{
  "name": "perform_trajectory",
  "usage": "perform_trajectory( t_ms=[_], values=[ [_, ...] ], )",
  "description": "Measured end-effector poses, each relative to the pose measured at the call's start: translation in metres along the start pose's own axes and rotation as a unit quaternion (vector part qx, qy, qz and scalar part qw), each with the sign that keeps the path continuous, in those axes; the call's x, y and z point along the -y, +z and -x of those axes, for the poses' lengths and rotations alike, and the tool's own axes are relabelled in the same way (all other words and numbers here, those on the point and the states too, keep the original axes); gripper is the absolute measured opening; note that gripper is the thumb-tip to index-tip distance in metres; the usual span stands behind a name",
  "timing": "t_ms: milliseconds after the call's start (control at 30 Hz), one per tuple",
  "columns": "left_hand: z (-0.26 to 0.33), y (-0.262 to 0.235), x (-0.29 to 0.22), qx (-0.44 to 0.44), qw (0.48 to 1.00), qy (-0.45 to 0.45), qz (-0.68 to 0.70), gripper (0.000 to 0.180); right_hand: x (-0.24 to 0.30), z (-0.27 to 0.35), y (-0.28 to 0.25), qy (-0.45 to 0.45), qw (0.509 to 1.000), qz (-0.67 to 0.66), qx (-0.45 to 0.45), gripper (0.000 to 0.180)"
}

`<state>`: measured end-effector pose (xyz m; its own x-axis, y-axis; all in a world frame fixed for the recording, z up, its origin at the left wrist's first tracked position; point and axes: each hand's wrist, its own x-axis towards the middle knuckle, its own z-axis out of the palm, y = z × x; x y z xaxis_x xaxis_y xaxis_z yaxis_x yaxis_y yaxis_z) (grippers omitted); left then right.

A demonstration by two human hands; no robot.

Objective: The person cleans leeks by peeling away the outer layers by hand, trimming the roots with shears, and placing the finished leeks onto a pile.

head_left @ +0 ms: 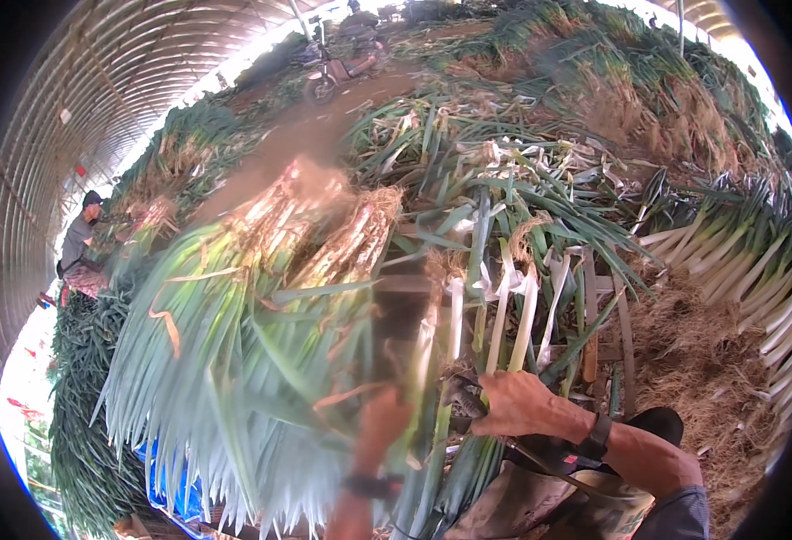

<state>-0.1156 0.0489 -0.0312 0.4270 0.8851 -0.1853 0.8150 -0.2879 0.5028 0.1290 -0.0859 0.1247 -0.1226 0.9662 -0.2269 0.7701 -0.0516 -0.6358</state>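
Observation:
My left hand [380,423] is blurred with motion and grips a big bundle of green onions [243,333], its long green leaves fanning down to the left and its brown roots pointing up. My right hand [520,403] is closed around a dark tool with a nozzle [461,394], held against the white stalks of onions [504,315] lying on the wooden rack [594,315] before me. A dark band sits on each wrist. A hose runs from the tool along my right forearm.
Heaps of green onions [522,171] fill the arched tunnel shed. Trimmed white stalks [756,261] are stacked at right, above a litter of dry roots [702,360]. Another person [79,247] works at far left. A parked scooter [342,63] stands at the back.

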Motion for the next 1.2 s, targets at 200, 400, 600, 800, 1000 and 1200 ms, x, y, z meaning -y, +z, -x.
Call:
perform_trajectory(
  t_ms=[200,400,600,800,1000,1200],
  values=[
    [0.008,0.002,-0.021,-0.041,0.997,0.007,0.057,0.036,-0.030,-0.017,0.006,0.023,0.997,0.053,-0.048,0.059],
    [0.008,0.008,-0.007,-0.050,0.985,0.005,0.167,0.035,-0.030,-0.033,-0.007,0.033,0.997,0.050,-0.048,0.054],
    [0.004,0.024,0.018,-0.008,0.976,-0.010,0.219,0.040,-0.038,-0.054,-0.010,0.041,0.996,0.012,-0.083,0.053],
    [-0.002,0.053,0.044,0.002,0.946,-0.103,0.308,0.045,-0.047,-0.073,-0.009,0.078,0.993,-0.028,-0.086,0.052],
    [0.006,0.052,0.005,-0.052,0.980,-0.089,0.171,0.050,-0.061,-0.089,-0.014,0.078,0.987,-0.004,-0.138,0.048],
    [0.017,0.046,-0.029,-0.257,0.966,0.036,-0.020,0.049,-0.041,-0.054,-0.021,0.098,0.992,-0.030,-0.073,0.047]
  ],
)
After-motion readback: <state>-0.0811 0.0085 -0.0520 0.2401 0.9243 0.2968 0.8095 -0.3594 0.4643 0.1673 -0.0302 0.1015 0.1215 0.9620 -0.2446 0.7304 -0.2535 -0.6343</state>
